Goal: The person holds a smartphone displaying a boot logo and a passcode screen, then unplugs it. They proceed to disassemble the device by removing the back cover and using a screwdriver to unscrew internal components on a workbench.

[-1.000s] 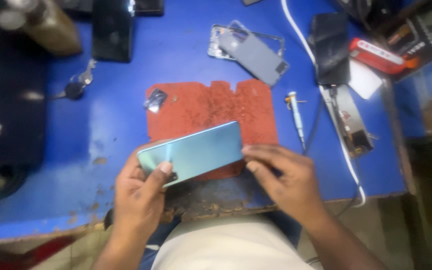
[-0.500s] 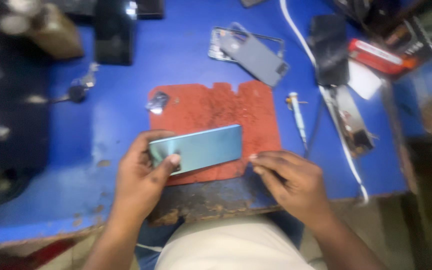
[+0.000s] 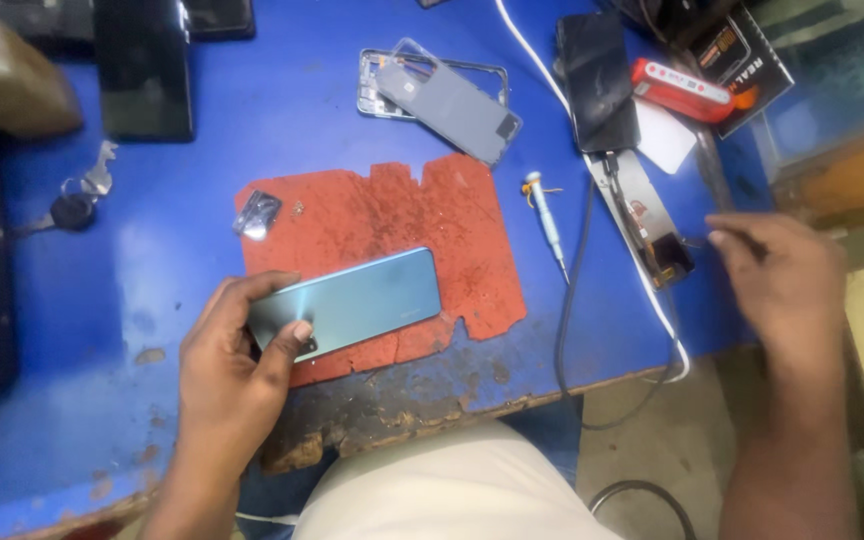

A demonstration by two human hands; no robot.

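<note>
Blue bench top [image 3: 202, 180] under me, chipped and rusty along the near edge. Far left, a dark phone [image 3: 142, 65] lies flat, and below it a bunch of keys [image 3: 77, 205] sits on the blue. Moving in, my left hand [image 3: 227, 375] has the teal phone [image 3: 357, 300] by its left end, thumb pressed on the back near the corner, fingers curled round the far edge. The phone sits back side up, slanted, lying over the worn red mat [image 3: 392, 225]. A small shiny piece [image 3: 257, 213] rests on the mat's upper left corner. Past the mat's top edge, a grey back cover [image 3: 449, 100] lies across a bare phone frame [image 3: 372, 75]. Just right of the mat, a small screwdriver [image 3: 547, 220] points toward me, and a black cable [image 3: 567, 300] runs off the bench edge. Further right, another dark phone [image 3: 597, 80] and a red tool [image 3: 680, 88] lie near a black box [image 3: 747, 55]. Far right, my right hand [image 3: 787, 290] hovers off the bench edge, loosely open, fingers half curled, holding nothing, well apart from the teal phone.
</note>
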